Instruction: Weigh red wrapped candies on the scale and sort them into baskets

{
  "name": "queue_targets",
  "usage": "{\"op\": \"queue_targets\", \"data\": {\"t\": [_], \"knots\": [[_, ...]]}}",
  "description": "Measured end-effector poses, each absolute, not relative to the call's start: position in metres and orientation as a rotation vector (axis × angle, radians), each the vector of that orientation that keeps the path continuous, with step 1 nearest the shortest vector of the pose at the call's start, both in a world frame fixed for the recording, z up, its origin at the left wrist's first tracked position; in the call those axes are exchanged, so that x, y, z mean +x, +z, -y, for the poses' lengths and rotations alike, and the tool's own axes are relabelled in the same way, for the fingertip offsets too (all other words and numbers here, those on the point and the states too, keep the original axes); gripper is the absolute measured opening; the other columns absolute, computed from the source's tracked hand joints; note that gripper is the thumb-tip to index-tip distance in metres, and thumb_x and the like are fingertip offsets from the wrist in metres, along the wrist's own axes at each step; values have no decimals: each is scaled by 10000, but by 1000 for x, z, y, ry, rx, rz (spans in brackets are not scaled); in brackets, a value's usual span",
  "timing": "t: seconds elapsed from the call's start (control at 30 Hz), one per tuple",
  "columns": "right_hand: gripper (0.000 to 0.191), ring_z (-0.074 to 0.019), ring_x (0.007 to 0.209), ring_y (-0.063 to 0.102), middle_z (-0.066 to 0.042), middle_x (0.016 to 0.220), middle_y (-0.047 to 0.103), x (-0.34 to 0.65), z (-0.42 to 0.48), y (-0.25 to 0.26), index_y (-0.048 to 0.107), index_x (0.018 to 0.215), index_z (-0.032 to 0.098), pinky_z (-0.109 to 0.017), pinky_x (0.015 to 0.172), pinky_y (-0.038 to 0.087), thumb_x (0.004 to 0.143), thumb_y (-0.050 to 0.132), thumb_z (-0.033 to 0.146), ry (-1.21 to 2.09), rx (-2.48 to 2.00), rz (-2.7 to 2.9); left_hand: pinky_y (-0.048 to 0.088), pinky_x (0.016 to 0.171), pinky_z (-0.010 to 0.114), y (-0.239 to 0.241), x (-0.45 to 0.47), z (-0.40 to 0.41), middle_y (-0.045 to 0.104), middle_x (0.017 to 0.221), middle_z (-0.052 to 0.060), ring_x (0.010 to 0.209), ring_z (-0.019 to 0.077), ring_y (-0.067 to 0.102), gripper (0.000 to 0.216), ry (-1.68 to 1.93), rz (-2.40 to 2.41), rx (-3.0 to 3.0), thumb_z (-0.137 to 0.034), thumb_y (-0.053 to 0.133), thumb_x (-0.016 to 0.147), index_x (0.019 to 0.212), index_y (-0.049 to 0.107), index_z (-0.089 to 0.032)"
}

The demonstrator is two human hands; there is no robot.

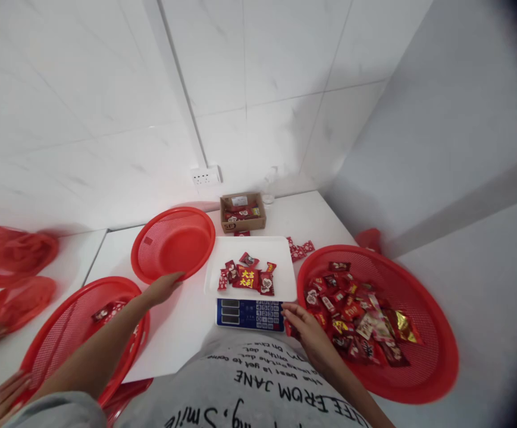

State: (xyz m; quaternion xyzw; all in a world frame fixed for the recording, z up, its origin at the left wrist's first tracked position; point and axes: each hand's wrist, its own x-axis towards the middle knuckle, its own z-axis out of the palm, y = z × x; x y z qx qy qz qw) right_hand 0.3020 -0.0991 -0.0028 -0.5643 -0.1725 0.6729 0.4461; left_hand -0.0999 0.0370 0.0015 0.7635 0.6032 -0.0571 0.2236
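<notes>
My left hand [163, 289] is at the near rim of a red mesh basket [173, 215], its fingers closed at the edge; nothing is visible inside that basket. My right hand [305, 330] is curled round a small red candy packet [290, 329], beside the scale's blue keypad [250, 314]. Several red-wrapped candies [246, 278] lie on the white scale tray [250, 242], one larger with yellow characters. To the right, a big red basket [445, 362] contains many mixed wrapped candies [360, 315].
A cardboard box [243, 224] of packets and a clear bottle [269, 189] stand by the wall. Red packets [300, 248] lie right of the tray. Left, another red basket [57, 321] holds a few packets. Another person's hands [3, 392] and red plastic bags [15, 255] are far left.
</notes>
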Motion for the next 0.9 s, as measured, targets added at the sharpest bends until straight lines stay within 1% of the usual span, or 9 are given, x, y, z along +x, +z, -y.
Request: {"op": "queue_targets", "data": {"t": [0.07,0.13,0.2,0.33,0.43,0.53,0.63,0.73,0.9], "knots": [[335,-182,713,609,-7,768,680,301,99,-3,659,815,215,-296,659,474,563,761,410,1674,-1410,431,419,986,430,-4,-82,-39,577,1296,112,1183,273,536,455,-72,-1710,2134,-360,326,906,1291,497,-188],[334,-167,657,590,12,695,650,300,98,-3,653,820,215,-283,620,458,565,754,406,1676,-1423,443,338,1055,462,-11,-56,-39,485,1383,134,1291,281,419,470,25,-1736,2187,-346,324,916,1331,444,-159],[339,-147,589,557,29,619,607,299,98,-3,647,819,211,-271,578,438,563,749,409,1674,-1429,458,277,1102,437,-18,-22,-36,419,1427,146,1346,270,330,494,147,-1669,2297,-365,389,905,1339,429,-132],[369,-121,550,528,31,647,610,297,97,-3,640,810,206,-247,531,411,533,757,422,1676,-1439,460,368,1049,394,-27,46,-26,430,1411,123,1270,247,426,534,185,-1437,2438,-378,492,872,1362,397,-187],[376,-133,578,552,18,701,641,297,99,-5,634,821,212,-249,533,413,537,751,429,1666,-1457,481,420,952,447,-27,76,-24,428,1403,109,1181,296,480,510,59,-1582,2455,-416,457,894,1372,385,-253],[341,-150,603,571,19,678,635,297,101,-9,634,828,218,-257,543,419,573,730,423,1649,-1467,507,471,814,415,-23,84,-28,425,1368,110,1114,305,503,454,-14,-1672,2360,-466,417,902,1320,437,-293],[320,-156,612,575,24,640,617,298,101,-11,634,820,222,-258,546,419,581,727,413,1655,-1459,510,482,699,352,-20,82,-32,456,1271,105,1023,273,549,388,-10,-1685,2289,-514,425,884,1169,543,-279],[326,-161,620,581,15,659,628,297,100,-10,633,818,221,-261,550,424,575,731,414,1661,-1443,513,468,650,297,-17,79,-34,499,1145,69,882,201,596,331,25,-1702,2244,-519,441,878,1017,587,-257],[316,-145,577,556,17,670,632,296,97,-7,628,812,211,-269,563,431,593,720,419,1663,-1436,542,458,613,263,3,55,-53,482,1133,78,795,154,612,359,168,-1847,2153,-489,348,924,1018,553,-209]]}}
